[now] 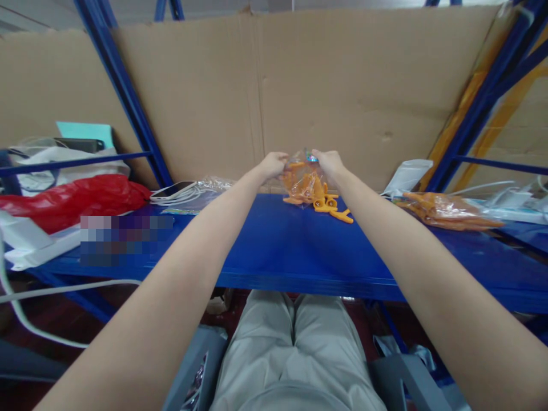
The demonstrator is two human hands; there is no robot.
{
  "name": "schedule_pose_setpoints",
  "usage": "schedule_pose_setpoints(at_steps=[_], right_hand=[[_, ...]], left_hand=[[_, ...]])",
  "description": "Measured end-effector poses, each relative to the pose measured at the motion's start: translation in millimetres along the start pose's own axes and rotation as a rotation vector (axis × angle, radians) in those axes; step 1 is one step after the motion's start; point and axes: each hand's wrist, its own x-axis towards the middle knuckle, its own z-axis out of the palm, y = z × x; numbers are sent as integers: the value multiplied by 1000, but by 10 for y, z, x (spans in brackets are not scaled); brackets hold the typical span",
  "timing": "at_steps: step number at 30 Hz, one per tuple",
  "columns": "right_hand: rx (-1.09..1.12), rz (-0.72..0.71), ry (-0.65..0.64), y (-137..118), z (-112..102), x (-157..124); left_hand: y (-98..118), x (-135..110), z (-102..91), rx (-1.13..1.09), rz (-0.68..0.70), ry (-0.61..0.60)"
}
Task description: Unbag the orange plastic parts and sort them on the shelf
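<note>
Both arms reach forward over the blue shelf table (274, 245) to a clear plastic bag (295, 171) near the cardboard wall. My left hand (274, 165) is closed on the bag's left edge. My right hand (329, 164) grips its upper right edge, beside a small blue-green printed patch. Orange plastic parts (310, 185) fill the bag's lower portion. Several more orange parts (341, 216) lie on the table at its front right, including two with round holes. The fingertips of both hands are partly hidden by the bag and the hands themselves.
A red plastic bag (81, 200), a white power strip (47, 248) and a phone with a coiled white cable (177, 193) are at the left. Another bag of orange parts (449, 210) lies right, near white cables. Blue posts (128, 97) and a cardboard sheet (321, 85) bound the back.
</note>
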Motion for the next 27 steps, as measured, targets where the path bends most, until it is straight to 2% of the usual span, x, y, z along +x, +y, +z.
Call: schedule_pose_setpoints(at_steps=[8, 12, 16, 19, 22, 24, 26, 27], right_hand=[[-100, -116, -79, -100, -64, -11], [-127, -157, -102, -196, -86, -80], [-101, -144, -136, -203, -124, -334], [-149, -165, -210, -74, -139, -620], [-280, -117, -417, 156, -99, -865], [-335, -65, -552, 326, -36, -958], [-360, -51, -641, 475, 42, -999], [-364, -56, -645, 536, 80, -1007]], left_hand=[[2, 37, -136, 165, 206, -13], [11, -39, -176, 182, 155, -2], [34, -133, -208, 155, 104, 1], [76, -164, -245, 151, 129, 3], [144, -127, -292, 140, 175, -7], [206, -69, -323, 109, 215, -9], [277, 4, -349, 57, 269, -5], [311, 41, -357, 25, 303, -3]])
